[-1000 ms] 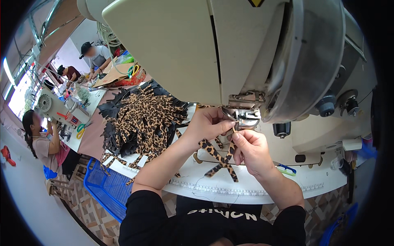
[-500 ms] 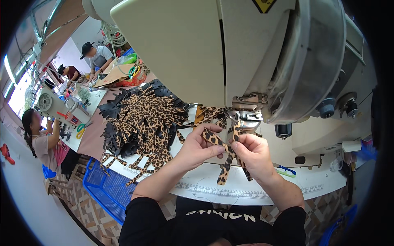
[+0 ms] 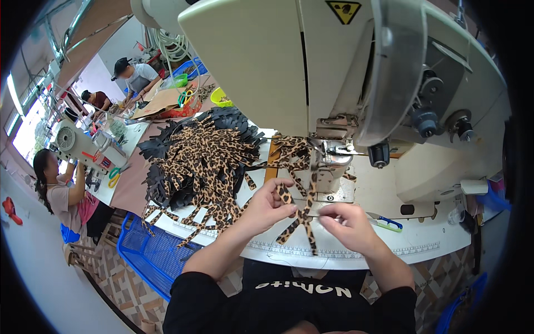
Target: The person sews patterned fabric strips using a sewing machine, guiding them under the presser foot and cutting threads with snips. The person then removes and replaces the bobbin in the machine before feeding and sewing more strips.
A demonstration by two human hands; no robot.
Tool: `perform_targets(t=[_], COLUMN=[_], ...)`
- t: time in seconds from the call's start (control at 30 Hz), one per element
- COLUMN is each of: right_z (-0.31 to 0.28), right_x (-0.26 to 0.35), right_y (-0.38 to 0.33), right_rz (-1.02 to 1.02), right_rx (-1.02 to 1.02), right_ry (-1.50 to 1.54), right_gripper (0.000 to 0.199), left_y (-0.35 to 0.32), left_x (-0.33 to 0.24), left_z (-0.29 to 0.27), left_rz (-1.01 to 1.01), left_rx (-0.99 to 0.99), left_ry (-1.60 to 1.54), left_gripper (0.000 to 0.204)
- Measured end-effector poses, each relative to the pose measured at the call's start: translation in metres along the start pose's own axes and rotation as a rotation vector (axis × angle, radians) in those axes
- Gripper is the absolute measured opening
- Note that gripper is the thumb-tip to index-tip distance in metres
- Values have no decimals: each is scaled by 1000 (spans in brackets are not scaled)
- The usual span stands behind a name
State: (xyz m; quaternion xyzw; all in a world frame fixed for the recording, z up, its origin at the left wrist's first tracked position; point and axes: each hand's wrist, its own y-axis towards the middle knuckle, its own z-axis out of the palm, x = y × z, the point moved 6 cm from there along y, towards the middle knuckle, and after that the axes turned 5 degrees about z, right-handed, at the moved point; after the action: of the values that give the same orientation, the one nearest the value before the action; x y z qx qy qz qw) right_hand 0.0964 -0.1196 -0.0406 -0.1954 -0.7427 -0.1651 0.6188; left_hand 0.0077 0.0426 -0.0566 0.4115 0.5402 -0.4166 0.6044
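Leopard-print fabric strips (image 3: 303,217) cross one another above the front of the white table. My left hand (image 3: 268,207) pinches them, one strip looped at its fingertips and the tails hanging down. Just right of the strips is my right hand (image 3: 346,224), thumb and forefinger a little apart; I make out nothing held between them. Directly beyond my hands stands the metal presser-foot area (image 3: 336,156) of a large sewing machine (image 3: 245,67). More leopard strips (image 3: 292,150) lie left of it.
A big heap of leopard and black strips (image 3: 200,145) covers the table's left part. A blue basket (image 3: 147,253) sits below the table edge. Right of my hand lies a blue-and-green handled tool (image 3: 386,224). Several people work at the left, one by another machine (image 3: 75,142).
My right hand has come off the strips and moved slightly right and down. My left hand still holds them, and they hang more freely. The view has shifted a little.
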Motion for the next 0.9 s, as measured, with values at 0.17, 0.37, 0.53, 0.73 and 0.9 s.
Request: perform_targets(t=[0.17, 0.37, 0.53, 0.73, 0.9], right_z=[-63, -90, -101, -46, 13], right_x=[-20, -81, -83, 3, 89], right_y=[-58, -80, -70, -32, 2], right_rz=[-176, -29, -94, -282, -508], right_rx=[-522, -544, -676, -361, -233], right_ry=[-880, -1137, -1077, 125, 391], right_gripper=[28, 22, 14, 42, 47], left_y=[9, 41, 53, 58, -7], left_x=[-25, -102, -108, -88, -122], left_z=[-13, 46, 46, 17, 22], left_rz=[217, 768, 728, 697, 1314], left_rx=[-214, -362, -435, -321, -605], left_ry=[618, 628, 618, 316, 531], left_gripper=[75, 53, 39, 36, 24])
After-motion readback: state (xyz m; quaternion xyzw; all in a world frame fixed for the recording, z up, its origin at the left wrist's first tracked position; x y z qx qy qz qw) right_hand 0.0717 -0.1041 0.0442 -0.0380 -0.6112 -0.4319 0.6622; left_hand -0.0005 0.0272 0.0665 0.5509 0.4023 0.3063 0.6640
